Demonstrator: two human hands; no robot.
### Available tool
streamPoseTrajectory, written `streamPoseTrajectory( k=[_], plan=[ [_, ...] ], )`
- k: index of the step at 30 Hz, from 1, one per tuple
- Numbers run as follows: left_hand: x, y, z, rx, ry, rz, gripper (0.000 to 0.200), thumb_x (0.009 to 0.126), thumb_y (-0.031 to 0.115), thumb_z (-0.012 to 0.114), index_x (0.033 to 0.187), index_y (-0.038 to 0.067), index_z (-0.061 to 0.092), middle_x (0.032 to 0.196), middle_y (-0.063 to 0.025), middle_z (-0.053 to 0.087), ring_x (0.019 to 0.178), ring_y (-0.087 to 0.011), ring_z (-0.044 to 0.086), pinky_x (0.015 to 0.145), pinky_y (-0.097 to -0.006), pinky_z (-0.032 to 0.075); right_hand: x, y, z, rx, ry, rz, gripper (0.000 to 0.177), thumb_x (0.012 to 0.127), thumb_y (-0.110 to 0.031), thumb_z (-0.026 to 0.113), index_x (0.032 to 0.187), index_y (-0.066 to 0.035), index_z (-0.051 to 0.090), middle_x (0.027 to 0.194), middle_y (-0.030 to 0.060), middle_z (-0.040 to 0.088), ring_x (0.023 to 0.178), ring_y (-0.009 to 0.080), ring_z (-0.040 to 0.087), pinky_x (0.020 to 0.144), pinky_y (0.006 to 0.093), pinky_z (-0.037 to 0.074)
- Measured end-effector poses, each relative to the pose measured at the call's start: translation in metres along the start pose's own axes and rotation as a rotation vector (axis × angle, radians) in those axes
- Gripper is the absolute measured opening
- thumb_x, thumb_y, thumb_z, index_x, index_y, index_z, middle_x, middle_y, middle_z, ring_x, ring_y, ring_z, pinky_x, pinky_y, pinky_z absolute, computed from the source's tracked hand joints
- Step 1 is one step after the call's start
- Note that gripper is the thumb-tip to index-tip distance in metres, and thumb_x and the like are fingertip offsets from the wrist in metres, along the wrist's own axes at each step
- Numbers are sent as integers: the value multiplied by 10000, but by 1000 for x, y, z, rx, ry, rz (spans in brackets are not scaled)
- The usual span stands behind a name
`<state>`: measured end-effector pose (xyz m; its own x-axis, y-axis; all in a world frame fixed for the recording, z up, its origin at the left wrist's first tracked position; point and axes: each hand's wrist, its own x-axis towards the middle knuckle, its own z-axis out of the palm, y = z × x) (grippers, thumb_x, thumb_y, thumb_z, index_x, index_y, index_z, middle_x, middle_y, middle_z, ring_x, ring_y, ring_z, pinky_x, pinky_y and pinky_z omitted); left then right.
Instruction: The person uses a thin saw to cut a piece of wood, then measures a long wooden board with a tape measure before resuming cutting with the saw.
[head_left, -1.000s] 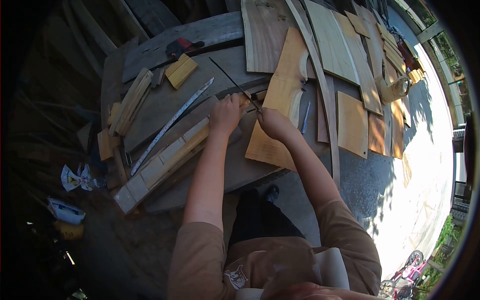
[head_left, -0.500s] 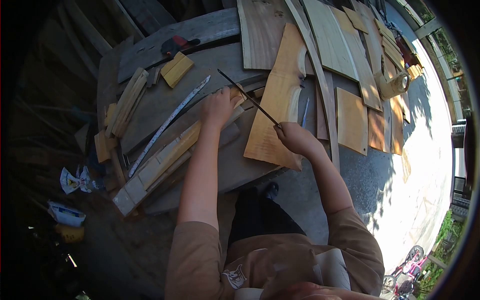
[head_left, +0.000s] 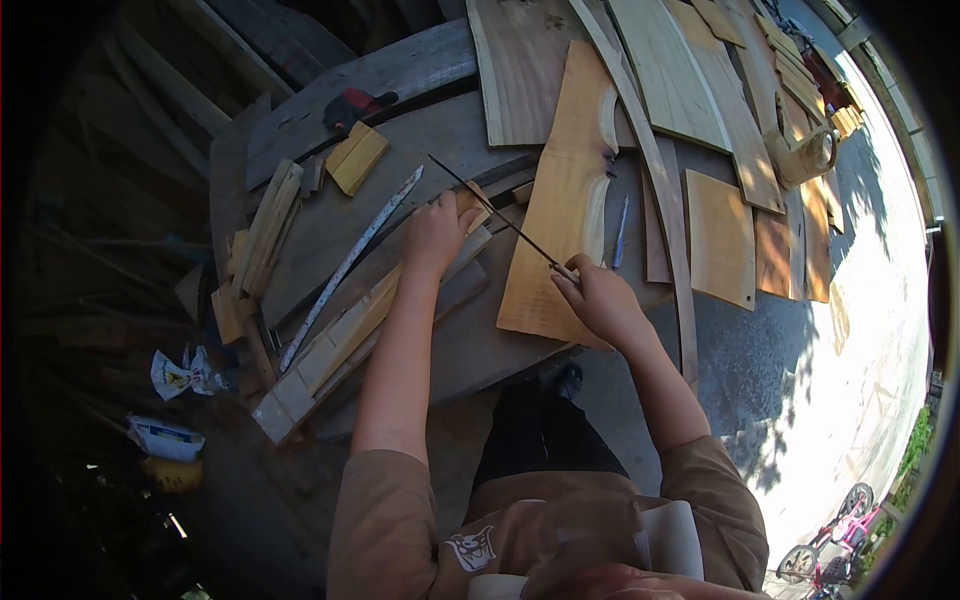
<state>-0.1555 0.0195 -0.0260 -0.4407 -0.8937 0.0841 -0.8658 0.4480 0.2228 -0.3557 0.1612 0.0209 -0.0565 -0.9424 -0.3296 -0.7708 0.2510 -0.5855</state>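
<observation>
A long narrow wood piece [head_left: 345, 340] lies slantwise on the worktable, among other strips. My left hand [head_left: 435, 235] is closed over its far end, beside a small light-brown wood end [head_left: 478, 192]. My right hand [head_left: 603, 302] grips the handle of what looks like a handsaw [head_left: 515, 227], its thin dark blade seen nearly edge-on. The blade runs up and left across the wood end, just past my left fingers. Whether its teeth touch the wood cannot be made out. Under the saw and my right hand lies a wide orange-brown board [head_left: 555, 190].
A white speckled strip [head_left: 350, 268] and a yellowish block [head_left: 357, 158] lie left on the worktable [head_left: 440, 130]. A red-and-black cap-like item [head_left: 355, 106] sits farther back. A blue pen-like item [head_left: 621, 232] is beside the board. Several boards and a beige container [head_left: 803, 157] are at right.
The view has shifted slightly, so most of the table appears farther right. My right hand and the saw handle sit a little lower in view; the left hand keeps its hold.
</observation>
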Motion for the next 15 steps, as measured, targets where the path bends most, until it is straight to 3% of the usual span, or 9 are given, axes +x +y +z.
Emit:
streamPoseTrajectory(
  k=[2, 7, 15],
  plan=[
    [-2, 2, 1, 43, 91, 65, 351, 794, 350, 584, 764, 22, 463, 645, -167, 578, 614, -354, 588, 556, -402, 475, -6, 3, 4, 36, 54, -26, 290, 874, -303, 453, 859, -19, 511, 721, 177, 598, 711, 357, 586, 631, 443, 459],
    [-15, 17, 8, 25, 116, 77, 303, 795, 291, 589, 790, 22, 451, 700, -166, 579, 660, -346, 584, 588, -411, 468, -23, 12, 13, -224, 169, -42, 229, 858, -269, 475, 793, -50, 493, 645, 141, 577, 570, 326, 580, 510, 431, 457],
    [-16, 17, 10, -39, 182, 140, 246, 800, 223, 577, 826, 17, 447, 740, -167, 572, 699, -339, 578, 618, -406, 468, -26, 2, 15, -215, 180, -41, 202, 868, -244, 462, 806, -53, 481, 604, 167, 555, 556, 358, 560, 502, 458, 436]
  ],
)
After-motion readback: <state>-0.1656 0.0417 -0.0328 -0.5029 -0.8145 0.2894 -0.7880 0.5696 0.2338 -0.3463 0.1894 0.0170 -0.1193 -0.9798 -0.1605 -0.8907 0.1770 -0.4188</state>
